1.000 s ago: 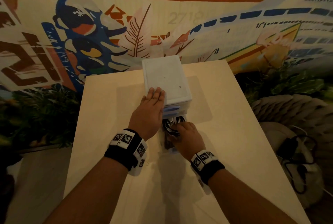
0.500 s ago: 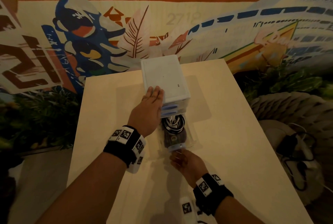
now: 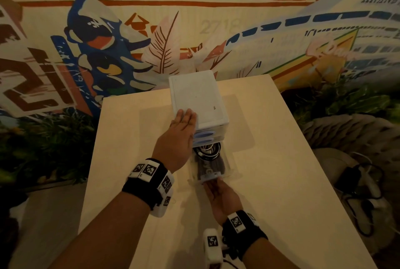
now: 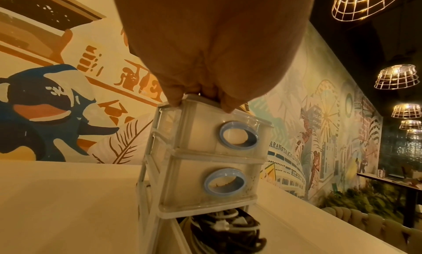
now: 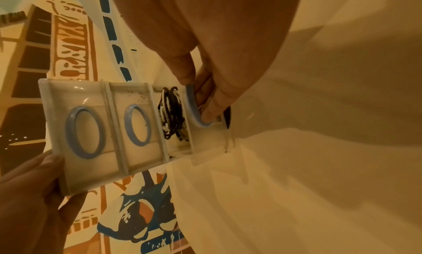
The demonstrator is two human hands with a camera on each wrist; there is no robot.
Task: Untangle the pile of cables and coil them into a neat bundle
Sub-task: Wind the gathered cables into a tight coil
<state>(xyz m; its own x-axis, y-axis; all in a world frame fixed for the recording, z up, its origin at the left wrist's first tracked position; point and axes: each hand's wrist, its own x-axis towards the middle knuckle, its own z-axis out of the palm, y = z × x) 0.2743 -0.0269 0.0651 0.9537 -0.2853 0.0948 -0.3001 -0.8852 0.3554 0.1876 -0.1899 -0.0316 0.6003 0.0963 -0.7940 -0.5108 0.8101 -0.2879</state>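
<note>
Now that the bottom drawer (image 3: 211,165) is drawn out toward 6 o'clock, seemingly further than before, by right hand (image 3: 223,198) fingers (image 5: 209,113) hooked in its handle ring, the cables (image 3: 207,150) are exposed; the drawer unit (image 3: 200,99) is steadied by flat left hand (image 3: 175,142).

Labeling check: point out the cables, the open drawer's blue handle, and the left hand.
cables (image 3: 207,151): head view, on the coiled black and white loops inside the open drawer.
blue handle (image 5: 193,110): right wrist view, on the ring's curved edge.
left hand (image 3: 177,138): head view, on the back of the hand.
</note>
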